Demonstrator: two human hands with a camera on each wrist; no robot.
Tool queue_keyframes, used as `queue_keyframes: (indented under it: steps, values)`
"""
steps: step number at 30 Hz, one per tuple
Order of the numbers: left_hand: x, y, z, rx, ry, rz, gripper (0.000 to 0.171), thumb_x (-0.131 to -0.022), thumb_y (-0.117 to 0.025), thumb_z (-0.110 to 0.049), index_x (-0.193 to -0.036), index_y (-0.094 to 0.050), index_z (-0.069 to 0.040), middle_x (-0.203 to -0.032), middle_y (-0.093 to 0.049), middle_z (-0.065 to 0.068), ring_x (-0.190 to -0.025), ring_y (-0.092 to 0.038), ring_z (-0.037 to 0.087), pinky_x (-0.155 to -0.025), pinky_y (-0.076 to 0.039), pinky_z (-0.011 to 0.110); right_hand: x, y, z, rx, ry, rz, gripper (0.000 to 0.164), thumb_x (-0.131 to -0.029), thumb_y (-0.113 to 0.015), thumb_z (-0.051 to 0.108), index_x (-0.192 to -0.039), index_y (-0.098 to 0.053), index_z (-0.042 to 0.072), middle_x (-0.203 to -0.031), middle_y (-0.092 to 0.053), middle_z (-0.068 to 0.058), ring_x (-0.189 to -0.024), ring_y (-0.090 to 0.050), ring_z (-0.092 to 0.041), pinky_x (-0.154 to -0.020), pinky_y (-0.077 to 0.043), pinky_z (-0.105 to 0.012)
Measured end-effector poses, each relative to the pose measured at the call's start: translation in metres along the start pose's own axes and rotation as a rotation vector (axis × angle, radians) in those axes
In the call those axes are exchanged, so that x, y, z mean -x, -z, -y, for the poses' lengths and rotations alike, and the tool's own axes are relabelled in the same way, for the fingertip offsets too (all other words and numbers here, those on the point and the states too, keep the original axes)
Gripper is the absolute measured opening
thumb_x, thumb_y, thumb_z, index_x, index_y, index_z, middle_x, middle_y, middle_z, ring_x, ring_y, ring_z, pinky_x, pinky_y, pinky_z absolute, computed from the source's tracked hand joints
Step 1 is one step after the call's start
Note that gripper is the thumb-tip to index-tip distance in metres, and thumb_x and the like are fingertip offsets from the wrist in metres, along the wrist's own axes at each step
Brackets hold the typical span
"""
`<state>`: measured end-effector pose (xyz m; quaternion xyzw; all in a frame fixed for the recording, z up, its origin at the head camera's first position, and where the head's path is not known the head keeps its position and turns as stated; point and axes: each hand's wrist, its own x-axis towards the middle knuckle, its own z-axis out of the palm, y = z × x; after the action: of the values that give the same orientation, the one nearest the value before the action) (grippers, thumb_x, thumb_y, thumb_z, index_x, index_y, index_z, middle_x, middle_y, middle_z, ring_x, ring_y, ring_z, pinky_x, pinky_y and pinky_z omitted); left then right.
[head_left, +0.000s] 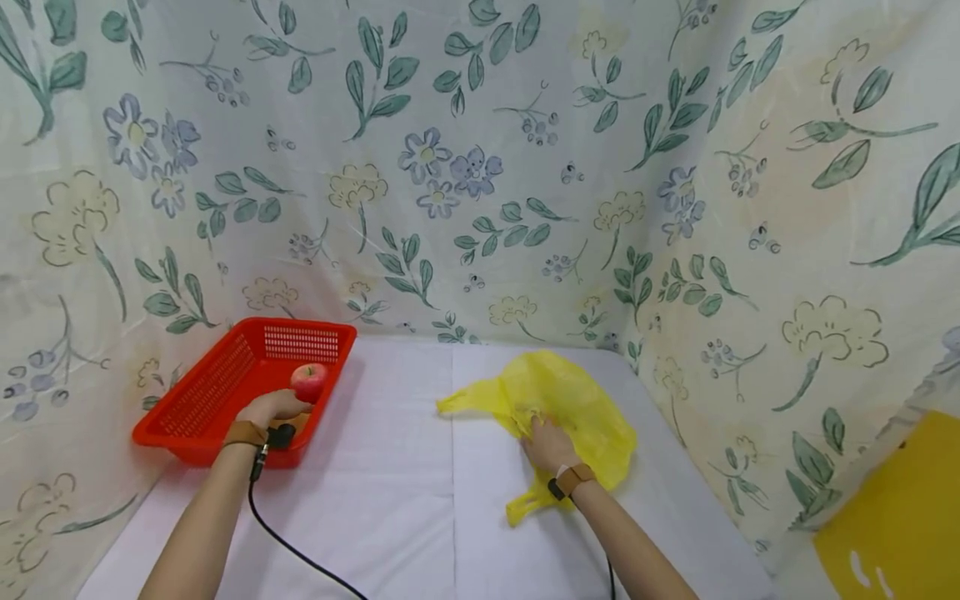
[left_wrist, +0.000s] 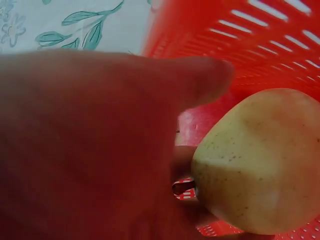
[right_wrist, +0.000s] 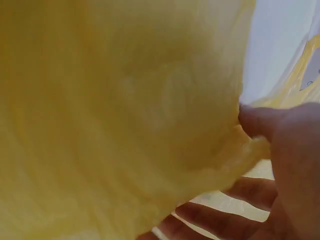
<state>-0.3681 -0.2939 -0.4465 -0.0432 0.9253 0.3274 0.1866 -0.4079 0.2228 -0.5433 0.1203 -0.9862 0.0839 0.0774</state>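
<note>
In the head view a red plastic basket (head_left: 202,392) stands at the left, with a red apple (head_left: 309,383) in it. My left hand (head_left: 273,407) reaches inside, at a yellowish pear (left_wrist: 260,160) with a brown stem. In the left wrist view the straight thumb stands apart from the pear, and the other fingers reach behind and under it, their tips mostly hidden. A thin yellow plastic bag (head_left: 592,408) lies spread on the table at the right. My right hand (head_left: 551,446) pinches the bag's edge between thumb and fingers.
A white cloth covers the table (head_left: 390,500). Floral curtains (head_left: 480,167) hang behind and at both sides. A yellow panel (head_left: 900,517) with white marks shows at the lower right. A black cable (head_left: 300,558) trails from the left wrist across the table.
</note>
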Motion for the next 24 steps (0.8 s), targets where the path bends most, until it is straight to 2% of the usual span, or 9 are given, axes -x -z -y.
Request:
queue_keyframes:
  steps: [3,6,9,14,17,20,24]
  values:
    - [0.002,0.004,-0.002,-0.116,-0.043,0.015,0.064,-0.092,-0.056,-0.026,-0.133,-0.036,0.019,-0.129,-0.042,0.036,-0.113,-0.041,0.047,-0.096,-0.037,0.057,-0.004,0.000,-0.001,-0.016,0.040,-0.063,0.029,-0.090,-0.064,0.026,-0.086,-0.060,-0.003,-0.074,-0.056,-0.013,-0.057,-0.052,-0.021,-0.050,-0.044,-0.033]
    - [0.004,0.010,-0.004,-0.131,-0.001,0.009,0.055,-0.086,-0.063,-0.018,-0.127,-0.046,0.013,-0.115,-0.049,0.028,-0.102,-0.043,0.040,-0.085,-0.043,0.050,-0.005,0.003,-0.001,-0.045,0.032,-0.062,0.030,-0.090,-0.065,0.023,-0.069,-0.052,0.005,-0.059,-0.045,-0.005,-0.046,-0.041,-0.015,-0.042,-0.036,-0.027]
    - [0.004,0.014,-0.004,-0.138,0.012,0.024,0.054,-0.083,-0.068,-0.017,-0.126,-0.050,0.009,-0.112,-0.051,0.025,-0.099,-0.044,0.038,-0.082,-0.044,0.049,-0.003,0.007,-0.002,-0.044,-0.010,-0.029,0.030,-0.090,-0.065,0.026,-0.072,-0.051,0.007,-0.056,-0.044,-0.003,-0.044,-0.041,-0.013,-0.040,-0.034,-0.025]
    - [-0.001,0.021,0.000,-0.214,-0.056,0.047,0.058,-0.080,-0.072,-0.014,-0.128,-0.051,0.011,-0.125,-0.052,0.029,-0.103,-0.047,0.039,-0.090,-0.041,0.058,0.000,0.014,-0.002,-0.011,-0.037,-0.010,0.031,-0.089,-0.067,0.031,-0.085,-0.054,0.004,-0.061,-0.047,-0.004,-0.048,-0.045,-0.014,-0.042,-0.036,-0.025]
    - [-0.004,0.025,0.006,-0.196,-0.036,0.057,0.059,-0.078,-0.075,-0.014,-0.128,-0.053,0.008,-0.123,-0.053,0.028,-0.101,-0.044,0.038,-0.087,-0.042,0.056,0.003,0.014,-0.002,-0.011,-0.019,-0.026,0.034,-0.087,-0.070,0.031,-0.089,-0.056,0.001,-0.061,-0.047,-0.004,-0.048,-0.045,-0.014,-0.041,-0.036,-0.025]
    - [-0.003,0.029,0.011,-0.209,-0.060,0.083,0.059,-0.077,-0.076,-0.014,-0.128,-0.054,0.007,-0.122,-0.054,0.027,-0.101,-0.045,0.037,-0.087,-0.042,0.055,0.005,0.014,-0.004,-0.018,0.002,-0.036,0.034,-0.085,-0.071,0.032,-0.089,-0.057,0.000,-0.060,-0.046,-0.004,-0.046,-0.044,-0.013,-0.041,-0.035,-0.025]
    - [-0.001,0.034,0.015,-0.250,-0.098,0.114,0.062,-0.077,-0.077,-0.016,-0.128,-0.052,0.008,-0.124,-0.052,0.028,-0.105,-0.045,0.038,-0.092,-0.039,0.059,0.005,0.014,-0.006,-0.022,0.011,-0.034,0.034,-0.084,-0.072,0.034,-0.085,-0.057,0.003,-0.060,-0.046,-0.003,-0.047,-0.043,-0.013,-0.042,-0.035,-0.025]
